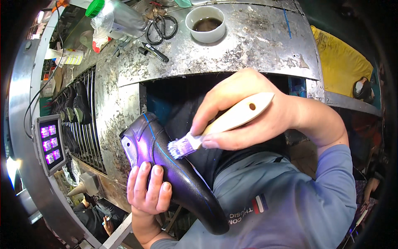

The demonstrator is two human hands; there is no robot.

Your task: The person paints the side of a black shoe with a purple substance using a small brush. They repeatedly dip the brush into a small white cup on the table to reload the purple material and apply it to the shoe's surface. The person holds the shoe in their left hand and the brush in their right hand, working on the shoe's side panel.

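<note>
A black leather shoe (186, 182) lies tilted in front of my body, its toe pointing down and to the right. My left hand (148, 189) grips it from the lower left, fingers curled over its side. Thin blue lines run along the upper, and purple light falls on the heel end. Pinched in my right hand (244, 112) is a flat paint brush (236, 114) with a pale wooden handle. Its whitish bristles meet the shoe's side near the blue line. The shoe's sole is mostly hidden.
On the stained metal bench (257, 50) stand a white bowl of dark liquid (207, 24), a black marker (155, 52), black-handled scissors (161, 30) and a green-capped bottle (124, 18). A purple-lit lamp (50, 143) and a rack of black shoes (81, 103) are at left. People sit beyond.
</note>
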